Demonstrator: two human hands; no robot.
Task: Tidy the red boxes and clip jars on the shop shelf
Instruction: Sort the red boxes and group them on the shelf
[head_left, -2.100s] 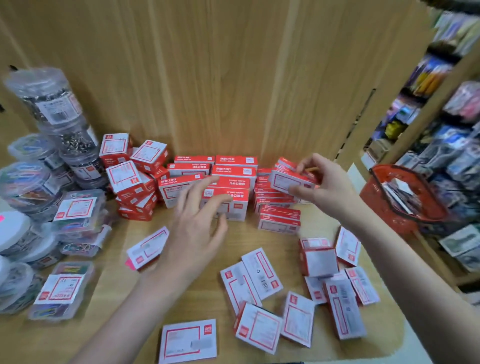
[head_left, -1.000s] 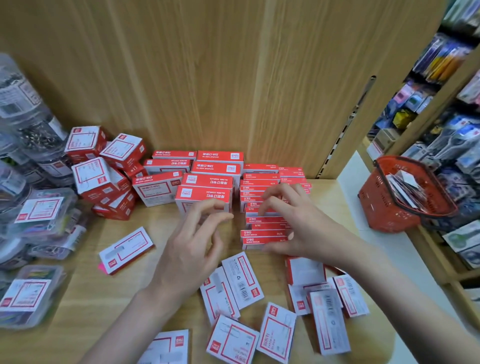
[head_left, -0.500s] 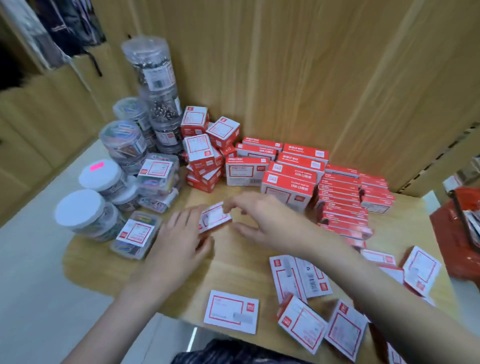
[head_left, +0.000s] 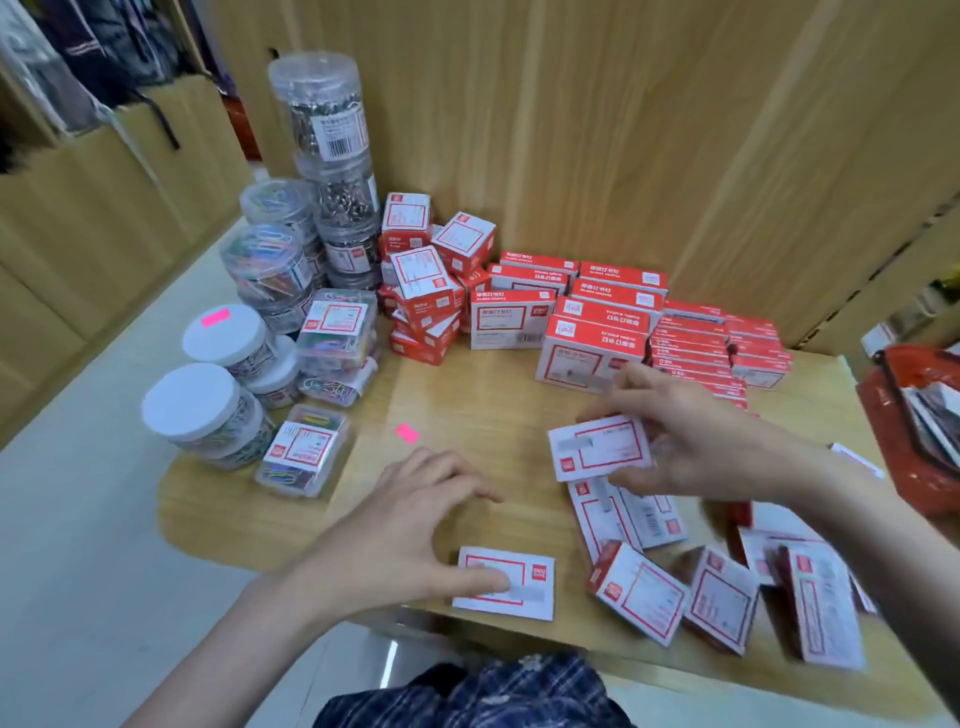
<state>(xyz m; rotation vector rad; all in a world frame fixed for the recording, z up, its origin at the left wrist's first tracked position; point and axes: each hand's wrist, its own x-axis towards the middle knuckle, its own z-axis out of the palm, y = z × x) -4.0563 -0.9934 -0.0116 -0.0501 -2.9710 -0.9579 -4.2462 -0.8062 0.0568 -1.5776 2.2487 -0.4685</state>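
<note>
Right hand: pinches a lifted box.
Left hand: fingers spread, thumb seemingly on flat box near shelf edge.
Jars: stacked left.
Risk: a nudge tips that box off.

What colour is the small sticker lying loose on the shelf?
Bright pink sticker, seen in the head view.

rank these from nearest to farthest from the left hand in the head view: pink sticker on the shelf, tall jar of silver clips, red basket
1. Pink sticker: on the shelf just beyond the left hand.
2. Tall jar of silver clips: far back left, atop the jar stack.
3. Red basket: at the far right edge, beyond the right hand.
</note>
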